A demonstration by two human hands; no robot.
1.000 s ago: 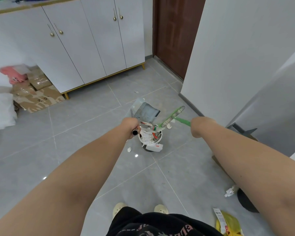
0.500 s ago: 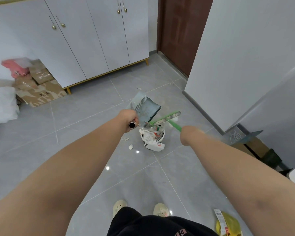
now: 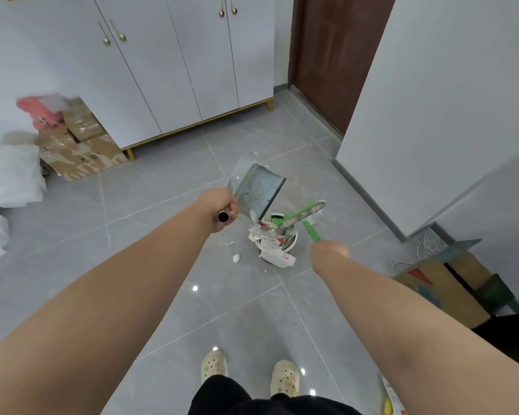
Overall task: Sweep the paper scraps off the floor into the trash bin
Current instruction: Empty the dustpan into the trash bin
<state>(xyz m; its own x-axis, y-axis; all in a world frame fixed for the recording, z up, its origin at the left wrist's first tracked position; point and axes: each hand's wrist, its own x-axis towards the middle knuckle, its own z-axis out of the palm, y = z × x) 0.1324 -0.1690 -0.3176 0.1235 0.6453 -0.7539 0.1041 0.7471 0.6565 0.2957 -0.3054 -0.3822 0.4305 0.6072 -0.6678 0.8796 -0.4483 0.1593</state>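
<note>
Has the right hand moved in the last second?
Yes. The right hand, gripping the green broom, has pulled back toward the viewer and closer to the trash bin.

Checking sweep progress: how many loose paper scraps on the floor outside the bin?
3: one scrap and another left of the trash bin, a third beyond the dustpan. Others may be hidden.

You stood on grey floor tiles (image 3: 162,280) that caught small glints of light. White cabinets (image 3: 162,70) with brass knobs (image 3: 121,37) lined the far wall, a dark brown door (image 3: 327,55) stood to their right, and flattened cardboard (image 3: 81,157) lay far left.
</note>
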